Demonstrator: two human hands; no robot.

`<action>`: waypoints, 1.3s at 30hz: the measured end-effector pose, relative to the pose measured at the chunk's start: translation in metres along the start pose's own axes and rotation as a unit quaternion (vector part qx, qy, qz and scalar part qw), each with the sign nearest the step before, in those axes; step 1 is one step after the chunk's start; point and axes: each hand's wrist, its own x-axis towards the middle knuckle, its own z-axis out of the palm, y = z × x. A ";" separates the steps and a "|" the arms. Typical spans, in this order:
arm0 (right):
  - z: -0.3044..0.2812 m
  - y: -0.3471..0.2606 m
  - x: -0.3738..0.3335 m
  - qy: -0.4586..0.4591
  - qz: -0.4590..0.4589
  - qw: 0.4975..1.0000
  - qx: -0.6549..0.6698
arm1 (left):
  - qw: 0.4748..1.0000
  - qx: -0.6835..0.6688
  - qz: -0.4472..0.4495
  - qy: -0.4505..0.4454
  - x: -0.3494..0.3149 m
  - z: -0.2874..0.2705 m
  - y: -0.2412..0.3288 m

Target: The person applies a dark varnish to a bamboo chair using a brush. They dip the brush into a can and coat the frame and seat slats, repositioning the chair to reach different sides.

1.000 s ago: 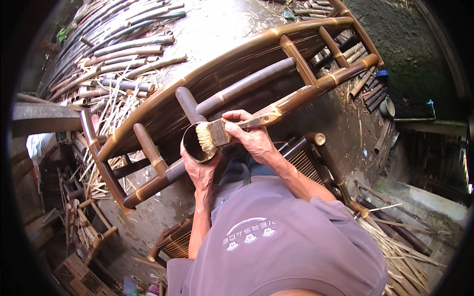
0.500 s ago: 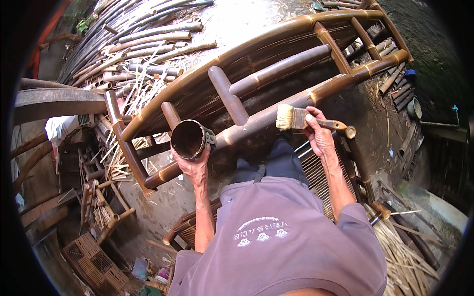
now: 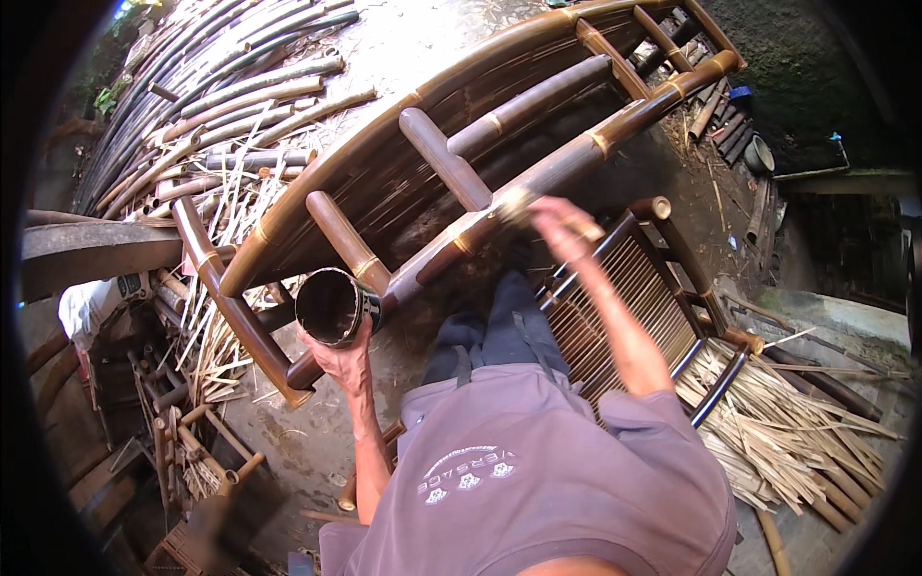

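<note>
My left hand (image 3: pixel 344 361) is closed round a dark open can (image 3: pixel 331 305), held tilted near the left part of a brown bamboo frame (image 3: pixel 543 175). The inside of the can looks dark; its contents cannot be made out. My right hand (image 3: pixel 565 230) grips a paintbrush (image 3: pixel 520 205), smeared by motion. The pale bristles lie at the frame's thick front rail, close to where a short upright pole (image 3: pixel 446 159) joins it. The bamboo is glossy in places and duller along part of the rail.
Long bamboo poles (image 3: pixel 259 93) lie piled at the far left, with pale split strips (image 3: pixel 230 192) beside them. A slatted bamboo seat (image 3: pixel 639 298) stands right of my legs. More strips (image 3: pixel 788 432) lie at the lower right. A small bamboo frame (image 3: pixel 206 446) is at the lower left.
The brush has moved left and down onto the front rail with my right hand. My left hand and the can have shifted left and slightly nearer. The whole view has turned a little.
</note>
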 end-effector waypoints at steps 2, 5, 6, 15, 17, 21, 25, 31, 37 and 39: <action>-0.062 0.025 0.029 0.140 -0.020 0.988 -0.057 | 0.999 -0.025 -0.032 -0.021 0.001 -0.004 0.000; -0.042 0.014 0.030 0.205 -0.099 0.967 -0.118 | 0.999 -0.026 -0.016 -0.016 0.002 -0.004 -0.009; -0.005 -0.007 0.018 0.141 -0.151 0.964 -0.170 | 1.000 -0.017 -0.005 -0.007 0.002 -0.004 -0.009; 0.034 -0.043 0.024 -0.210 -0.062 0.976 0.018 | 0.999 -0.025 -0.026 -0.010 0.013 0.029 -0.004; -0.052 -0.010 0.078 -0.150 -0.004 0.989 -0.019 | 0.999 -0.049 -0.022 -0.009 0.018 0.035 0.006; -0.209 0.029 0.184 -0.007 0.039 0.909 -0.416 | 1.000 -0.010 -0.016 0.014 0.019 0.051 0.018; -0.145 0.024 0.196 -0.195 -0.087 0.817 -0.536 | 0.997 0.015 -0.063 0.030 0.015 0.065 0.023; -0.133 0.017 0.244 -0.449 -0.027 0.830 -0.328 | 0.992 0.017 -0.106 0.073 0.010 0.084 0.037; -0.213 0.102 0.310 -0.430 -0.075 0.802 -0.408 | 0.990 0.031 -0.109 0.087 0.001 0.087 0.055; -0.205 0.103 0.320 -0.472 0.046 0.810 -0.344 | 0.987 0.019 -0.133 0.089 -0.001 0.087 0.062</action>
